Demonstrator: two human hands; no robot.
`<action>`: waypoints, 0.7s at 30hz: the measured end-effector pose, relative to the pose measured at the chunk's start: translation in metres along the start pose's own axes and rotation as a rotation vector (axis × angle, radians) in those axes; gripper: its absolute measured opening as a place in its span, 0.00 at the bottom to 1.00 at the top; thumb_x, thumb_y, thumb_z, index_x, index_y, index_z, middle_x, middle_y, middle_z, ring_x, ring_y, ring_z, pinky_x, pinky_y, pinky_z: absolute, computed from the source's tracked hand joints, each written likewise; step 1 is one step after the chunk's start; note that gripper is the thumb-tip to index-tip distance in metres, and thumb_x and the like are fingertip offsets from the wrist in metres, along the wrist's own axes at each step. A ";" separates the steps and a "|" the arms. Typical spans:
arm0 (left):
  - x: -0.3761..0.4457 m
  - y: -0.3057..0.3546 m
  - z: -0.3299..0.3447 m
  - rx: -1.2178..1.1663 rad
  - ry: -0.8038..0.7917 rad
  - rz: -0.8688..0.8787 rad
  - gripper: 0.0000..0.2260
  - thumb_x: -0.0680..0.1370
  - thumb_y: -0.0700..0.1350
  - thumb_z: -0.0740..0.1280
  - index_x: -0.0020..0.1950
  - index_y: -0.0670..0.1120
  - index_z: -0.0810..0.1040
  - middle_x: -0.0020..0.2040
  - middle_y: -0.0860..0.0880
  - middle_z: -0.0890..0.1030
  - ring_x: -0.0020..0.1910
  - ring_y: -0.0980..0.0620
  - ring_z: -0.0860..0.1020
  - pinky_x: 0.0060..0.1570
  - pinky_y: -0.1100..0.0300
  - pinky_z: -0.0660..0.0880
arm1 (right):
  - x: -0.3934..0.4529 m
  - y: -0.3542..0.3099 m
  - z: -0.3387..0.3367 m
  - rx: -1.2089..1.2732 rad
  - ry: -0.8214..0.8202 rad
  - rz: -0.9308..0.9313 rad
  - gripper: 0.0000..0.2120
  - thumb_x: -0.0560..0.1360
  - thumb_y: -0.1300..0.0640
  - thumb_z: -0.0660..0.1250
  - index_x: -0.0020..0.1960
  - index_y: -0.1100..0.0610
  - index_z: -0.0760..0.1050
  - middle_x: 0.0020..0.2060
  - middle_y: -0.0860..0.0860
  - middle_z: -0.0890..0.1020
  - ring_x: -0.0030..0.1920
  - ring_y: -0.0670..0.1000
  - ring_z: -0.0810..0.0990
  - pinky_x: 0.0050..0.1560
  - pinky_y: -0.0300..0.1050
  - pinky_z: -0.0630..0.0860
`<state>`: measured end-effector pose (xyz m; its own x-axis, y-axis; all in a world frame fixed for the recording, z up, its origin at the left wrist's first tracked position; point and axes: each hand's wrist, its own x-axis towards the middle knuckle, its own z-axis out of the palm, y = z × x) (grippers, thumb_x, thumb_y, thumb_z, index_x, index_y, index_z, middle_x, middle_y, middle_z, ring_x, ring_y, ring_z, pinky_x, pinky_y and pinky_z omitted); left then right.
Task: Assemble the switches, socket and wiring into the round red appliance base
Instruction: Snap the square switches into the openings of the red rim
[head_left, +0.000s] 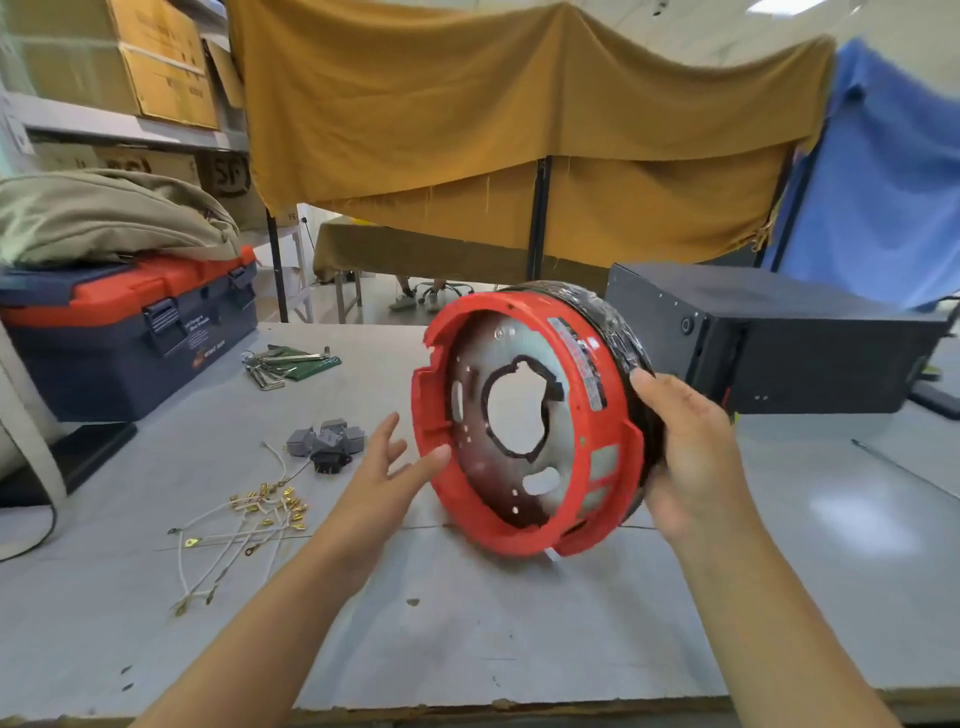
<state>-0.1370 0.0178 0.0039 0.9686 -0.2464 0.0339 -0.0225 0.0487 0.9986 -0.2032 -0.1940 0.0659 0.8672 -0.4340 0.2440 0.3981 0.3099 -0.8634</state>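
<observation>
Red appliance base tipped on edge at centre frame, both hands steadying it on the bench.

The round red appliance base (524, 415) stands tilted on the bench (467, 623), open side toward the camera. The right hand (685, 447) curls round its black outer rim; the left hand (384, 467), fingers spread, touches the red edge. Stiff and likely fairly light, it looks best held by the rim. Grey switches (327, 439), a black socket (328, 463) and white wiring (249, 519) lie loose at left.
</observation>
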 end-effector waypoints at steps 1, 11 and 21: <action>0.002 0.000 -0.001 -0.034 0.002 0.012 0.31 0.74 0.49 0.69 0.74 0.57 0.58 0.66 0.56 0.70 0.62 0.57 0.73 0.64 0.56 0.67 | 0.004 0.003 -0.003 0.081 0.020 0.059 0.11 0.76 0.61 0.63 0.38 0.57 0.81 0.34 0.53 0.84 0.33 0.51 0.82 0.38 0.44 0.80; 0.013 0.007 -0.018 -0.180 -0.018 -0.015 0.21 0.66 0.51 0.72 0.58 0.52 0.77 0.46 0.48 0.82 0.44 0.47 0.81 0.53 0.51 0.77 | 0.025 0.031 -0.036 0.358 0.048 0.440 0.15 0.77 0.53 0.60 0.45 0.57 0.84 0.42 0.55 0.86 0.40 0.53 0.85 0.37 0.54 0.82; 0.016 0.014 -0.026 0.135 -0.017 -0.105 0.13 0.71 0.51 0.71 0.55 0.57 0.78 0.43 0.48 0.85 0.34 0.48 0.83 0.32 0.62 0.77 | 0.030 0.054 -0.059 -0.088 0.097 0.521 0.11 0.77 0.54 0.62 0.39 0.56 0.78 0.27 0.49 0.80 0.26 0.47 0.78 0.37 0.44 0.72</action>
<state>-0.1152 0.0396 0.0178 0.9630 -0.2599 -0.0716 0.0446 -0.1085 0.9931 -0.1736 -0.2398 0.0006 0.9098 -0.3191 -0.2652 -0.1079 0.4352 -0.8939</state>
